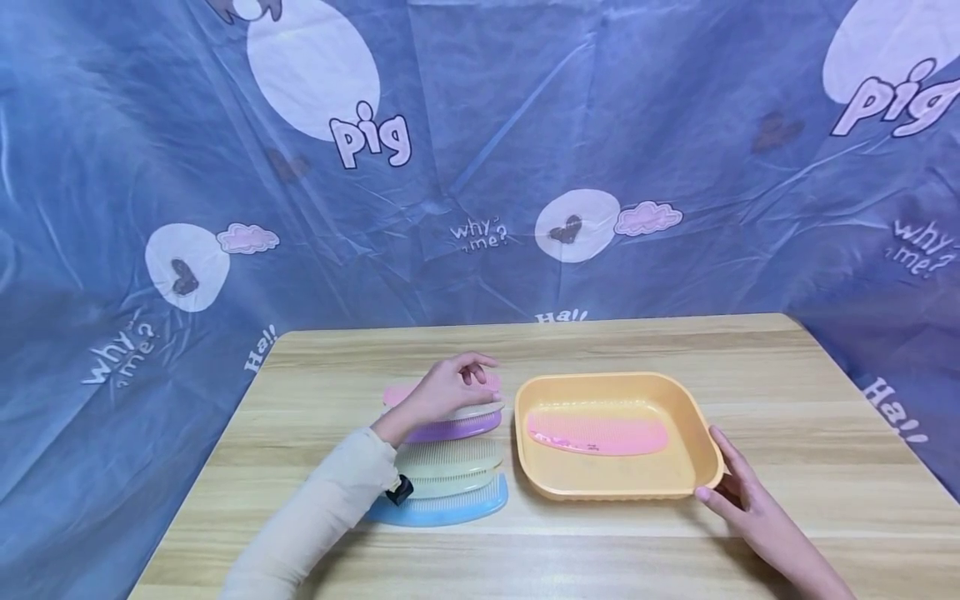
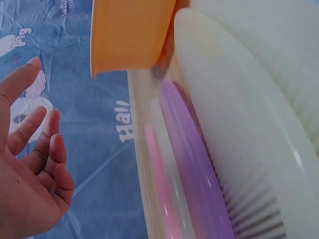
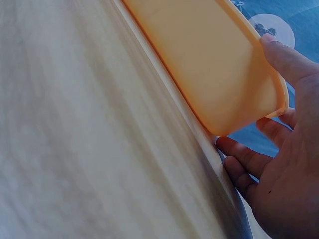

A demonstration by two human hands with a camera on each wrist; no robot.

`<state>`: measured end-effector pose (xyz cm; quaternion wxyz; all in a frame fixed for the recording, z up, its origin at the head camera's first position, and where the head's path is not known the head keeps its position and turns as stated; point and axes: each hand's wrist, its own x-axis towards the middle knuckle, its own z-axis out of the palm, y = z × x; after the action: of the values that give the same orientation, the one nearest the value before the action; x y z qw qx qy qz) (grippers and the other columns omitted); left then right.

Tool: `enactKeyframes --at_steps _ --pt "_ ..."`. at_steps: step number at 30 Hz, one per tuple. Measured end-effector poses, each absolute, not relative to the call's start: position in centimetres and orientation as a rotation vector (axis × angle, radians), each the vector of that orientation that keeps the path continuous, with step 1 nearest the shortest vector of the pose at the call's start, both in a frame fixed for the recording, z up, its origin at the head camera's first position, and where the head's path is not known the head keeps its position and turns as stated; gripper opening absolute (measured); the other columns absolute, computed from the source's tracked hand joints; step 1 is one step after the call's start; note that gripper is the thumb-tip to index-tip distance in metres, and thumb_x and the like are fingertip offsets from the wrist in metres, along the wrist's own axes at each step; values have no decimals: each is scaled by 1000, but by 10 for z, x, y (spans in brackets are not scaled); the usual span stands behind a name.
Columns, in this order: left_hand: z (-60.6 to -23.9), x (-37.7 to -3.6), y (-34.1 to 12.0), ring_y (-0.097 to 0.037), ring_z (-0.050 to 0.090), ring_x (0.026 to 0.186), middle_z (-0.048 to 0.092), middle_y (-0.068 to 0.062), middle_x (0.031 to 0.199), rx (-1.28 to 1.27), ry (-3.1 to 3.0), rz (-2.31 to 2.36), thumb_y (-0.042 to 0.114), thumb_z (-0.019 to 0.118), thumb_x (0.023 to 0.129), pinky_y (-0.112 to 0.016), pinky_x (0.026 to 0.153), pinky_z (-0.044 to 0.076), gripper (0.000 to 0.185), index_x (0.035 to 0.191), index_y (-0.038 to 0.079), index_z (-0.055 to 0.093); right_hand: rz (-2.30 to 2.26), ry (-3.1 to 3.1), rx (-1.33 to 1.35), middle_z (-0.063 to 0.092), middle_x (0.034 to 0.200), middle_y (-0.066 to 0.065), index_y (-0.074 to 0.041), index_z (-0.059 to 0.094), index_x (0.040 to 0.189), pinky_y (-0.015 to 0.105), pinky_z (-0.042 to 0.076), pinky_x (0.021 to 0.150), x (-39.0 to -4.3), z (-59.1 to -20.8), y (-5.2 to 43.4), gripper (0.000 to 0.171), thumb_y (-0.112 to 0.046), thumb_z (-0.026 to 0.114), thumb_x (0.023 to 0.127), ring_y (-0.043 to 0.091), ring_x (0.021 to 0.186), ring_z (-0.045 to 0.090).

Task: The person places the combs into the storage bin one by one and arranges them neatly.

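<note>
My left hand [image 1: 444, 392] hovers over the back of a row of combs, its fingers loosely bent and holding nothing. From back to front lie a pink comb [image 1: 396, 396], a white comb [image 1: 480, 410], a purple comb [image 1: 453, 428], two pale green combs [image 1: 450, 455] and a blue comb [image 1: 453, 511]. The hand and sleeve partly cover them. To their right stands a yellow plastic basin [image 1: 600, 479] with another pink comb [image 1: 600, 435] lying flat inside. My right hand [image 1: 750, 504] holds the basin's front right corner, thumb at the rim [image 3: 269, 50] and fingers around the outer side.
Everything rests on a light wood-grain table [image 1: 570, 558]. A blue printed cloth [image 1: 465, 167] hangs behind the table and along both sides. A small black object [image 1: 401, 489] sits at my left cuff, over the front combs.
</note>
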<state>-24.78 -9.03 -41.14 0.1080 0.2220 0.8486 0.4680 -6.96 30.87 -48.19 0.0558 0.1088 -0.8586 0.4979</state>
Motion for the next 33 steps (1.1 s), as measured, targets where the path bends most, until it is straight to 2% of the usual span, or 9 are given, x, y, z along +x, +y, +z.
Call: enactKeyframes --at_steps 12,21,28,33 --pt "-414 -256 -122 -13 54 81 61 -2 91 668 2547 1357 20 80 77 -23 68 44 47 121 12 64 1509 -2574 353 25 138 -38 -9 5 156 1 40 81 -73 -482 309 85 11 55 90 -19 110 46" --pt "-416 -257 -149 -19 54 93 64 -12 103 576 2574 1362 20 78 80 -30 77 46 45 121 15 64 1482 -2584 341 26 138 -38 -8 5 155 2 41 81 -75 -477 308 84 10 55 90 -19 109 47" --pt "-422 -256 -173 -29 54 104 63 -18 112 597 2590 1338 20 76 82 -33 82 44 47 125 6 60 1512 -2616 337 20 141 -38 -10 3 156 4 43 80 -70 -479 304 83 7 53 93 -18 110 46" --pt "-421 -258 -185 -35 50 115 61 -17 119 570 2591 1341 19 75 83 -46 92 45 51 129 5 57 1530 -2579 384 21 144 -37 -8 3 155 3 42 82 -70 -479 302 82 10 52 92 -18 113 45"
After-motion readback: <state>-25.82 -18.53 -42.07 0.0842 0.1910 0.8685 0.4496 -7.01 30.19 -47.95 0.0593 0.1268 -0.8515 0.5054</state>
